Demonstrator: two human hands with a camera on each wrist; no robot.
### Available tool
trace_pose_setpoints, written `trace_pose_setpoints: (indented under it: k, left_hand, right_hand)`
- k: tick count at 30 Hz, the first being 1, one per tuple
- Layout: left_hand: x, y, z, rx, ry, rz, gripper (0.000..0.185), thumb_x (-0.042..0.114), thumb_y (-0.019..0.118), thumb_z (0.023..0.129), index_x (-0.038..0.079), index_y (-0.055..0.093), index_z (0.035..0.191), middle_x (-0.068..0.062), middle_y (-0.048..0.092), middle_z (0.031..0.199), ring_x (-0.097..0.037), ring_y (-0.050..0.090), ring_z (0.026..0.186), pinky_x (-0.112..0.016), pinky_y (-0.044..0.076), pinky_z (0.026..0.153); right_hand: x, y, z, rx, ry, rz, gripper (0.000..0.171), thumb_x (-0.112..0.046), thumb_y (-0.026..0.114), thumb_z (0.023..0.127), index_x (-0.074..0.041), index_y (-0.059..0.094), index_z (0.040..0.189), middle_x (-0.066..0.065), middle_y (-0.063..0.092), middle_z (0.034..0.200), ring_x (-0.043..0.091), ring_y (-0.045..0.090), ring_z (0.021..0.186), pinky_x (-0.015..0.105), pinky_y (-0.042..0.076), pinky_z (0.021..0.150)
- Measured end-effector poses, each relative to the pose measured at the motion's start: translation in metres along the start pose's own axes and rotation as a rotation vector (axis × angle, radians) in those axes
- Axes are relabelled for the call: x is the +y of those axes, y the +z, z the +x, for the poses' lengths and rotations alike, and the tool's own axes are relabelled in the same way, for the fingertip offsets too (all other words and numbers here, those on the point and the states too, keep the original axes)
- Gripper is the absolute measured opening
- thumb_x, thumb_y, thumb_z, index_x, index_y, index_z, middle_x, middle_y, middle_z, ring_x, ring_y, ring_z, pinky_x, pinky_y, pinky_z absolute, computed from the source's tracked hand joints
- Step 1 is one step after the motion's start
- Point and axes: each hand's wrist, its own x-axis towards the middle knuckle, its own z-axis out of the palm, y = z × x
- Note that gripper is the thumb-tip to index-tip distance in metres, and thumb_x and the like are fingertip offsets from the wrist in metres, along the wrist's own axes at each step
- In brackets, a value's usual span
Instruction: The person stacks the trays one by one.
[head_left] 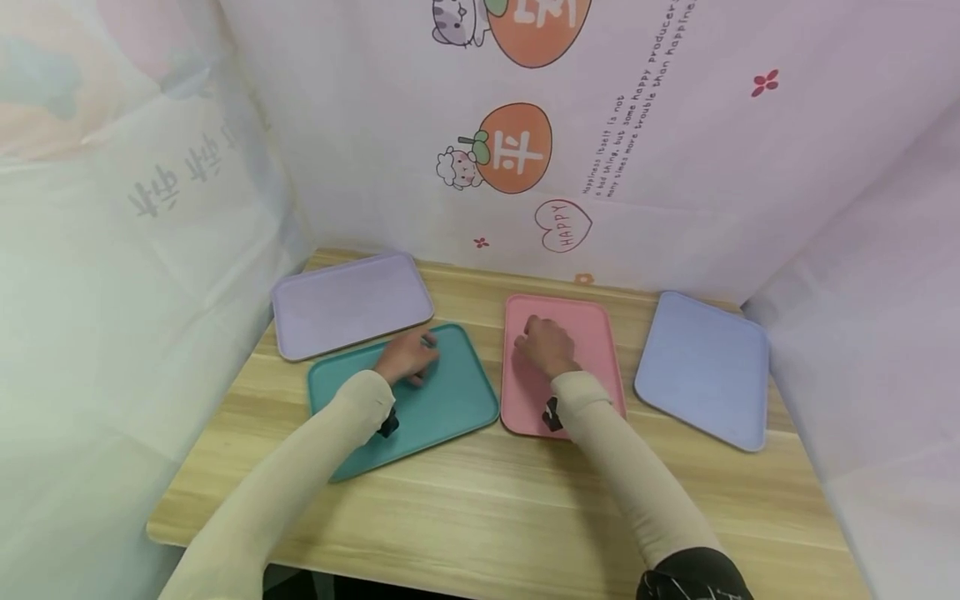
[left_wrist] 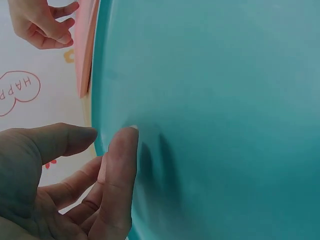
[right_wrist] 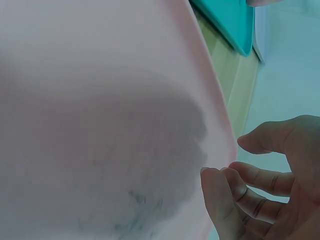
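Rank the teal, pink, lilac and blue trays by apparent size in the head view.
1. teal tray, nearest the camera, which may flatter it
2. blue tray and lilac tray, too close to split
3. pink tray, partly hidden by the right hand and sleeve

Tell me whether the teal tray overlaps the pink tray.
No, in the head view the teal tray and pink tray lie side by side with bare wood between them.
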Motion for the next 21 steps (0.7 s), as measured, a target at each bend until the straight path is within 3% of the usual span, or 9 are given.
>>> trace_pose_setpoints:
  k: [6,10,15,21]
  left_hand:
    - [-0.005,-0.01,-0.015,0.012,0.017,0.002,0.046,0.02,0.061,0.109,0.004,0.057,0.152,-0.015,0.069,0.095,-0.023,0.068,0.07,-0.035,0.069,0.063]
    - [-0.01,-0.014,-0.024,0.021,0.021,0.002,0.046,0.018,0.06,0.109,0.002,0.057,0.152,-0.018,0.07,0.097,-0.024,0.068,0.072,-0.036,0.069,0.063]
    - [-0.019,-0.018,-0.029,0.036,0.013,0.004,0.048,0.02,0.061,0.108,0.004,0.057,0.153,-0.018,0.071,0.105,-0.021,0.067,0.073,-0.033,0.068,0.062]
    - [-0.033,-0.026,-0.035,0.049,-0.011,-0.009,0.045,0.02,0.064,0.108,0.005,0.059,0.15,-0.017,0.071,0.106,-0.021,0.068,0.073,-0.033,0.068,0.061]
  right_hand:
    - [-0.005,0.009,0.005,0.013,-0.024,-0.023,0.032,-0.026,0.065,0.103,0.0,0.072,0.122,0.02,0.076,0.116,0.04,0.073,0.1,0.051,0.066,0.08]
    - [-0.015,0.009,0.002,0.018,-0.045,-0.022,0.024,-0.021,0.064,0.103,0.001,0.071,0.109,0.019,0.074,0.104,0.036,0.07,0.089,0.049,0.064,0.074]
    - [-0.02,0.012,0.001,0.022,-0.059,-0.014,0.016,-0.018,0.063,0.1,-0.004,0.065,0.092,0.01,0.061,0.085,0.026,0.056,0.075,0.04,0.051,0.06]
    - [-0.019,0.019,0.008,-0.015,-0.04,0.012,0.014,-0.016,0.062,0.095,-0.004,0.068,0.094,0.011,0.062,0.086,0.027,0.058,0.075,0.04,0.052,0.06]
